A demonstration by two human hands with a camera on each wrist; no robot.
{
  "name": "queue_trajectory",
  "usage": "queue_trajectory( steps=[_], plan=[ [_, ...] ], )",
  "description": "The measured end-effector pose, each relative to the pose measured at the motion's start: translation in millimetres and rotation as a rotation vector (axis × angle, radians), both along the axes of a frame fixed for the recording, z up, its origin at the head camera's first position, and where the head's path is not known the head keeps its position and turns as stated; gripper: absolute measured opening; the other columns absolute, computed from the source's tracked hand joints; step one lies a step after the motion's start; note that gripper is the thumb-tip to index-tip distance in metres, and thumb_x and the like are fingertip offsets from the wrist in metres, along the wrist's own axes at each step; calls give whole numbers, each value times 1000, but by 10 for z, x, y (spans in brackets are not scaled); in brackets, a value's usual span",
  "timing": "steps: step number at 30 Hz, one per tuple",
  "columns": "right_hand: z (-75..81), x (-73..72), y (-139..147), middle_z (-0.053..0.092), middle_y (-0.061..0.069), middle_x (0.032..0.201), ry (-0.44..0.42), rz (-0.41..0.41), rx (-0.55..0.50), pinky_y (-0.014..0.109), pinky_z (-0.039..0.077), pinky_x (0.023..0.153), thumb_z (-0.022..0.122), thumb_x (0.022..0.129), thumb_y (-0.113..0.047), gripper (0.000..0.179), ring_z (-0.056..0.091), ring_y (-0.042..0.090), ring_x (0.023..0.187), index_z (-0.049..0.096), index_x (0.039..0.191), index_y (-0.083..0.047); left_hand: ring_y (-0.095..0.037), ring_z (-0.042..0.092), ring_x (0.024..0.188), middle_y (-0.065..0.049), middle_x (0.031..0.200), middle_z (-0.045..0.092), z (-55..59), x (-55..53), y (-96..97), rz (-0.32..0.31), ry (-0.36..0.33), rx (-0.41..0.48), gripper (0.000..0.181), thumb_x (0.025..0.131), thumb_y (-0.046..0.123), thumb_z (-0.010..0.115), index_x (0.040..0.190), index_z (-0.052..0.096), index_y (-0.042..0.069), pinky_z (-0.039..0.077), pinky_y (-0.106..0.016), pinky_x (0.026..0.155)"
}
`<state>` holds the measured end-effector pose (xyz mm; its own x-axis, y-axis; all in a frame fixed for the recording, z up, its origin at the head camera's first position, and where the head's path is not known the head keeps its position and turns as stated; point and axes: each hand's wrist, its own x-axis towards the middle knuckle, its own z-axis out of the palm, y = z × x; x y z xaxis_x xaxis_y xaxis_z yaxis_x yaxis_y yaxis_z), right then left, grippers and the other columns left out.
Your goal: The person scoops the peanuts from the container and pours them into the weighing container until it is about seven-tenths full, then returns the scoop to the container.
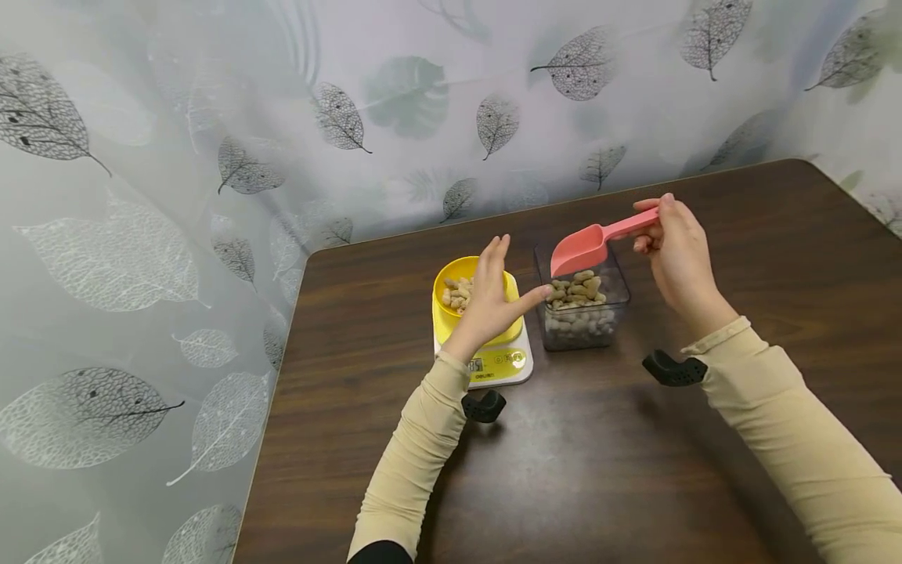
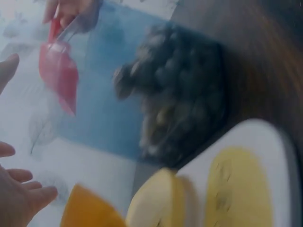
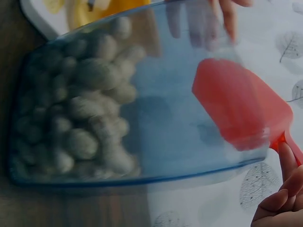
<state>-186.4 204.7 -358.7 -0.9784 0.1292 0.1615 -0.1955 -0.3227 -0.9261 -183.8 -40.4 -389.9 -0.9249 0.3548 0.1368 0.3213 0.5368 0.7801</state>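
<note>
In the head view my right hand (image 1: pixel 680 254) grips the handle of a pink scoop (image 1: pixel 582 249), its blade tilted down over a clear plastic container (image 1: pixel 581 341). Unshelled peanuts (image 1: pixel 576 288) fill the lower part of that container. The right wrist view shows the scoop (image 3: pixel 236 106) through the clear wall, high above the peanuts, with none visible on it. My left hand (image 1: pixel 491 304), fingers spread, hovers over a yellow bowl (image 1: pixel 445 283) and partly hides it. Peanuts lie in the bowl, which sits on a white and yellow kitchen scale (image 1: pixel 520 359) with a lit display.
The container stands just right of the scale on a dark wood-grain table (image 1: pixel 564 478). Behind and to the left is a wall (image 1: pixel 395 180) with a leaf pattern. Black wrist mounts (image 1: pixel 674 369) hang below both sleeves.
</note>
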Motion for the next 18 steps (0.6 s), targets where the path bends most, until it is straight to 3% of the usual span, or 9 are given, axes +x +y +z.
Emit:
queue_trajectory(
  steps=[6, 12, 18],
  plan=[
    [-163, 42, 0, 57, -7, 75, -81, 11, 134, 20, 35, 66, 42, 96, -41, 35, 45, 8, 64, 57, 109, -12, -22, 7, 146, 3, 158, 0, -73, 58, 170, -48, -56, 22, 91, 84, 45, 64, 150, 4, 30, 24, -55, 113],
    [-231, 37, -30, 53, -9, 73, -160, -4, 296, 18, 38, 68, 43, 93, -49, 52, 45, 6, 65, 55, 121, -7, -22, 13, 145, -1, 158, 3, -191, 105, 235, -70, -106, 54, 93, 83, 47, 64, 152, 5, 21, 27, -52, 112],
    [-279, 25, -39, 49, -11, 76, -201, -24, 418, 17, 39, 68, 39, 93, -52, 54, 44, 5, 69, 56, 124, -12, -19, 21, 143, -3, 157, 7, -282, 119, 271, -79, -120, 107, 92, 85, 41, 65, 152, 5, 20, 36, -37, 110]
  ],
)
